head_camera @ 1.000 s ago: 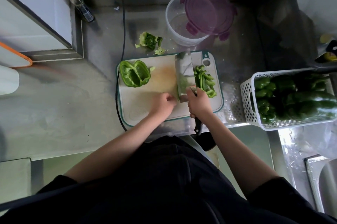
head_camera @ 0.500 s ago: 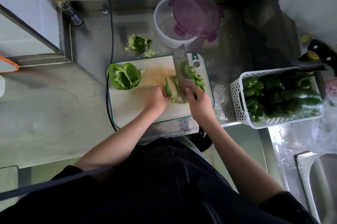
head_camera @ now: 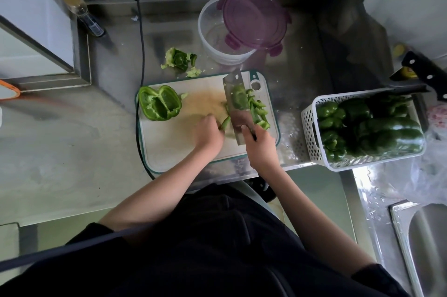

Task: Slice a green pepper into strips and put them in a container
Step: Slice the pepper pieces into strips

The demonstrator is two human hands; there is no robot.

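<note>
A white cutting board (head_camera: 174, 151) lies on the steel counter. On its left end sits a green pepper half (head_camera: 159, 103), hollow side up. My right hand (head_camera: 260, 141) grips the handle of a cleaver (head_camera: 238, 108), whose blade lies tilted over the board's right part. A heap of cut pepper strips (head_camera: 258, 109) rests against the blade's right side. My left hand (head_camera: 209, 133) pinches a few strips (head_camera: 225, 123) just left of the blade. Behind the board stands a clear round container (head_camera: 217, 37) with its purple lid (head_camera: 255, 20) leaning across the rim.
A white perforated basket (head_camera: 312, 127) full of whole green peppers stands right of the board. Pepper core scraps (head_camera: 180, 60) lie behind the board. A black cable (head_camera: 142, 49) hangs down past the board's left side. A sink (head_camera: 425, 243) is at lower right, a bottle (head_camera: 79, 11) at back left.
The cleaver has tilted and slid under the strips on the right. My left hand moved from the bare board to the blade and took hold of a few strips.
</note>
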